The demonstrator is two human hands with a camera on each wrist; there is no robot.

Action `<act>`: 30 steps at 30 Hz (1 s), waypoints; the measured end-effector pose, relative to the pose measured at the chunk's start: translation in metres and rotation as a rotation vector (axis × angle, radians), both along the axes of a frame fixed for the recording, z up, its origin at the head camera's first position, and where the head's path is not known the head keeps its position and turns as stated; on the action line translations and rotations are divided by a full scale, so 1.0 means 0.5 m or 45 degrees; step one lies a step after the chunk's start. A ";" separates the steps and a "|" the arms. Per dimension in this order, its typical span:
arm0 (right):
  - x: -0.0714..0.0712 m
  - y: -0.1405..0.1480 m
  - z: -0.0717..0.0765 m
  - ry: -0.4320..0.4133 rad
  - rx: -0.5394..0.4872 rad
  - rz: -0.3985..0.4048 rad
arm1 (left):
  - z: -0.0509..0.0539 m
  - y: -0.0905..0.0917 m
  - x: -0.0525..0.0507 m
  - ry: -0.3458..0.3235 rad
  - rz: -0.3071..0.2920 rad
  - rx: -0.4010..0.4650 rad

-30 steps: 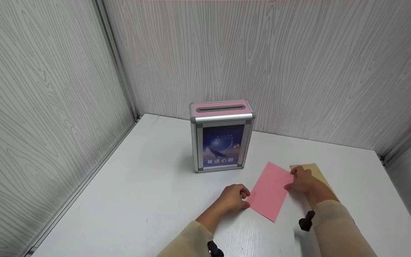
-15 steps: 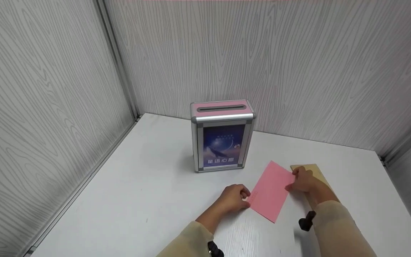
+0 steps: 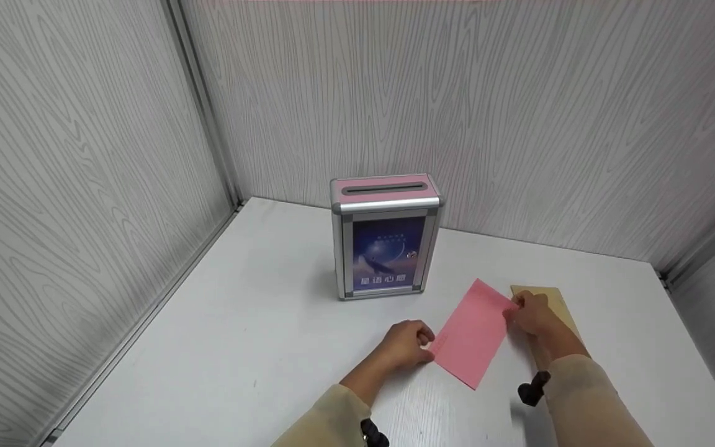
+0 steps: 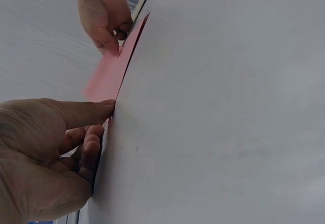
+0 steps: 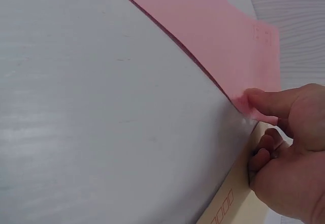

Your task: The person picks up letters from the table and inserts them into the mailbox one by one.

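Note:
A pink envelope (image 3: pixel 474 332) lies at a slant in the head view, between both hands. Its left edge is held by the left hand (image 3: pixel 406 344); the left wrist view shows a thumb (image 4: pixel 94 113) on that edge and curled fingers beside it. On the opposite side the right hand (image 3: pixel 532 315) pinches the paper between thumb and finger, and the edge bends up there in the right wrist view. Under the right hand lies a tan envelope (image 3: pixel 555 301), partly covered by hand and forearm; red printed squares (image 5: pixel 222 207) show on it.
A silver-framed box (image 3: pixel 388 245) with a blue front panel stands behind the hands. A slot (image 3: pixel 384 189) runs across its pink top. White table (image 3: pixel 258 298) surrounds it, with wood-grain panels (image 3: pixel 457 112) at the back and both sides.
The right hand has shifted slightly right, and the pink envelope's far side has moved right with it. The tan envelope has also slid a little right. The left hand has stayed put.

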State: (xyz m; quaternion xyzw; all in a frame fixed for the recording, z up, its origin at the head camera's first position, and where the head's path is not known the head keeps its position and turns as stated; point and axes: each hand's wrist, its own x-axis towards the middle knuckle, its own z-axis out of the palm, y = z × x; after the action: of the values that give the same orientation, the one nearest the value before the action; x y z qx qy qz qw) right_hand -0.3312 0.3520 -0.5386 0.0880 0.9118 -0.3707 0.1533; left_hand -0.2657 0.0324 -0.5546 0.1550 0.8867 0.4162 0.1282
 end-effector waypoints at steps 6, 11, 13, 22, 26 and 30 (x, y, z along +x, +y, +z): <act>0.009 0.008 -0.007 0.076 -0.044 -0.019 | 0.000 0.000 0.002 0.002 0.002 0.013; 0.023 0.018 -0.008 0.111 -0.158 -0.095 | -0.002 0.000 0.001 0.021 -0.004 0.035; 0.030 0.021 -0.008 0.112 -0.234 -0.144 | -0.001 0.000 0.002 0.015 -0.005 0.043; 0.063 0.036 0.005 0.156 -0.445 -0.213 | 0.003 -0.003 -0.001 -0.049 -0.031 0.032; 0.072 0.035 0.018 0.170 -0.544 -0.197 | 0.005 -0.006 -0.005 -0.041 -0.065 -0.002; 0.082 0.029 0.037 0.195 -0.692 -0.200 | 0.006 -0.010 -0.007 -0.009 -0.107 -0.007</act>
State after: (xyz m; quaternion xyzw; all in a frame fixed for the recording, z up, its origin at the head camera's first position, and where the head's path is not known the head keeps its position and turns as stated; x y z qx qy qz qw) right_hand -0.2900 0.3665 -0.5199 0.0858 0.7783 -0.6177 0.0726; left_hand -0.2692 0.0275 -0.5514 0.1903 0.8801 0.4085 0.1493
